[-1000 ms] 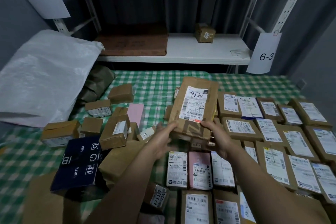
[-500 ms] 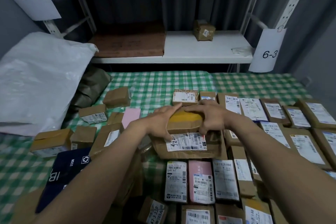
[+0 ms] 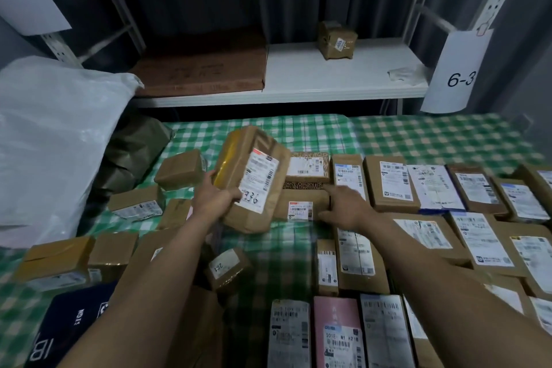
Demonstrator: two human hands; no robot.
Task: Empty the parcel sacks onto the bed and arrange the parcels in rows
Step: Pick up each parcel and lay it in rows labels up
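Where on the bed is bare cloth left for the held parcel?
Bare cloth runs between the shelf and the back row; a smaller patch lies in front of the small labelled box. The right rows and left heap are crowded.

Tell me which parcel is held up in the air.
The large brown parcel with yellow tape, gripped by the left hand; the rest lie on bed or shelf.
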